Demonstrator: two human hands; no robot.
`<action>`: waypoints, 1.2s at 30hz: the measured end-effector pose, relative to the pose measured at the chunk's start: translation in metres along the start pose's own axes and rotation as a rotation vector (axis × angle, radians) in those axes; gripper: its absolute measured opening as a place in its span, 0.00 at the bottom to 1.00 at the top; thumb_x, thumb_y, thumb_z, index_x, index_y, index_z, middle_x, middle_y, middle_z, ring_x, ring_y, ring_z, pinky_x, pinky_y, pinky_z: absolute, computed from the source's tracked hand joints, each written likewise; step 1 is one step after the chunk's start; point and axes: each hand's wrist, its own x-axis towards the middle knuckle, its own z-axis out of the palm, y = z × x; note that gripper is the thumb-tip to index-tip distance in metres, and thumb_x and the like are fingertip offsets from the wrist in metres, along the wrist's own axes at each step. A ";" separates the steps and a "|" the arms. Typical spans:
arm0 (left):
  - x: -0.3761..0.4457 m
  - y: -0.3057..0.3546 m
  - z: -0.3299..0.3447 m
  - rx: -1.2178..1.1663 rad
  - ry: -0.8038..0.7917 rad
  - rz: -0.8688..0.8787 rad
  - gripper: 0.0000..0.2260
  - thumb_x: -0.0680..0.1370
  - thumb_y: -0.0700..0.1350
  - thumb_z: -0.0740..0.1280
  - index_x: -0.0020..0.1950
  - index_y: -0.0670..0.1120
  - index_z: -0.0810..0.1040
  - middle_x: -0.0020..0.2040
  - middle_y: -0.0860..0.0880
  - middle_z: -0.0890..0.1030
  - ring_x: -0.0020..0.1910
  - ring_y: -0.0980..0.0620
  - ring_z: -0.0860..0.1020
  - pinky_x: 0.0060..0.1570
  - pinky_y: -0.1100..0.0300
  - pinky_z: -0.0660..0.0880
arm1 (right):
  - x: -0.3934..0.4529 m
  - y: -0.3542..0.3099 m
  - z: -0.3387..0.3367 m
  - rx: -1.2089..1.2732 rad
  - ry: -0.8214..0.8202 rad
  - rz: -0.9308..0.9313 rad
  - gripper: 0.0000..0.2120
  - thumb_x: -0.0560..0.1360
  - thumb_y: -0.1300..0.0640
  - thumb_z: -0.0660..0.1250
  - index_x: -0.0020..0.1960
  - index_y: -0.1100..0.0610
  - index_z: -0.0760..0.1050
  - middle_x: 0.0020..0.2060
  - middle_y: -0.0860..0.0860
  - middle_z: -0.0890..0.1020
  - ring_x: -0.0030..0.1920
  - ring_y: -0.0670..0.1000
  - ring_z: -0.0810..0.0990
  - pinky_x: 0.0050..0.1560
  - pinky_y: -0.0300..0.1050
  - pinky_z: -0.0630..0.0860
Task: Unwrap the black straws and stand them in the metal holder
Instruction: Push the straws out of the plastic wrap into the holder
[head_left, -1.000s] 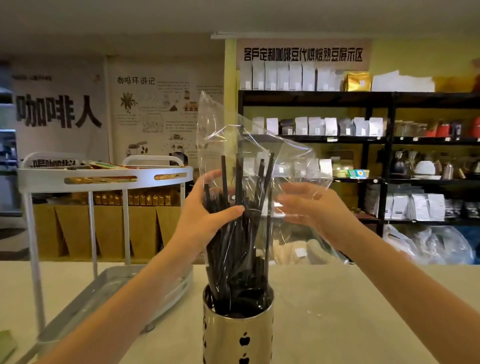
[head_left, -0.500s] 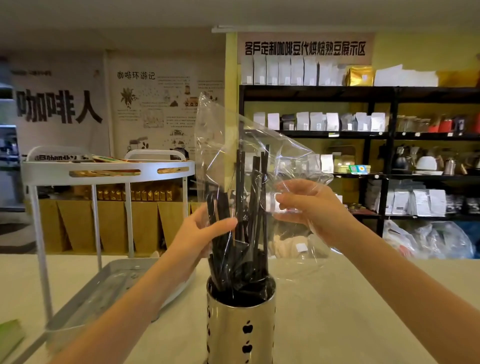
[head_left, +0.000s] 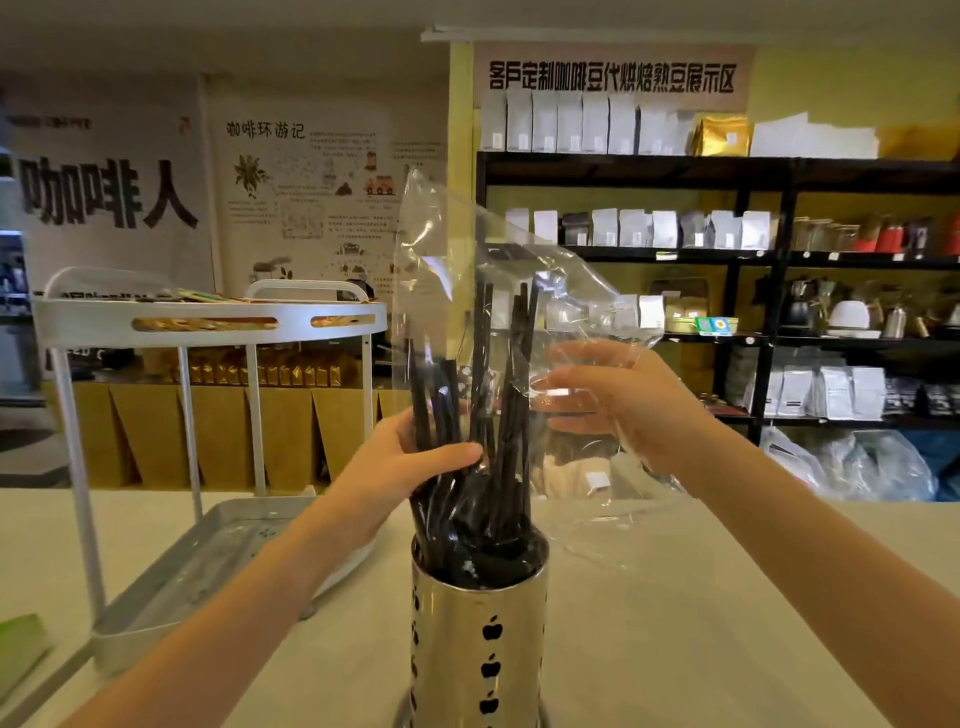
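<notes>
A shiny metal holder (head_left: 480, 639) with apple-shaped cutouts stands on the counter in front of me. Several black straws (head_left: 511, 415) stand in it, leaning apart, their upper parts still inside a clear plastic wrapper (head_left: 457, 244) that rises above them. My left hand (head_left: 410, 467) grips the bundle of straws through the wrapper just above the holder's rim. My right hand (head_left: 623, 405) pinches the loose right side of the wrapper, a little higher and to the right of the straws.
A white two-tier trolley (head_left: 208, 322) with a metal bottom tray (head_left: 208, 561) stands on the left, close to my left forearm. Black shelves (head_left: 727, 254) with bags and kettles fill the back right. The pale counter (head_left: 701, 623) spreads around the holder.
The straws have slid lower into the holder and my left hand has come down with them. The right hand holds the wrapper at about the same height.
</notes>
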 end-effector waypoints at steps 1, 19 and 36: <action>0.001 0.002 -0.001 -0.026 0.014 0.011 0.09 0.70 0.38 0.68 0.45 0.51 0.76 0.40 0.52 0.83 0.40 0.57 0.82 0.47 0.59 0.75 | 0.000 -0.001 -0.001 0.007 0.002 -0.018 0.10 0.71 0.65 0.68 0.51 0.55 0.78 0.44 0.58 0.84 0.44 0.56 0.83 0.38 0.44 0.82; 0.010 0.017 -0.001 -0.176 0.037 0.209 0.14 0.63 0.46 0.69 0.47 0.55 0.77 0.42 0.54 0.86 0.44 0.56 0.83 0.42 0.64 0.78 | -0.002 -0.015 -0.002 0.045 0.093 -0.209 0.15 0.69 0.71 0.67 0.54 0.59 0.78 0.39 0.53 0.85 0.36 0.49 0.85 0.36 0.39 0.81; 0.005 0.000 -0.010 -0.161 -0.048 0.084 0.20 0.65 0.49 0.68 0.56 0.47 0.77 0.45 0.48 0.85 0.45 0.48 0.83 0.40 0.60 0.80 | -0.001 -0.017 0.002 -0.037 0.124 -0.179 0.14 0.71 0.70 0.66 0.55 0.61 0.77 0.42 0.54 0.84 0.34 0.45 0.83 0.36 0.37 0.81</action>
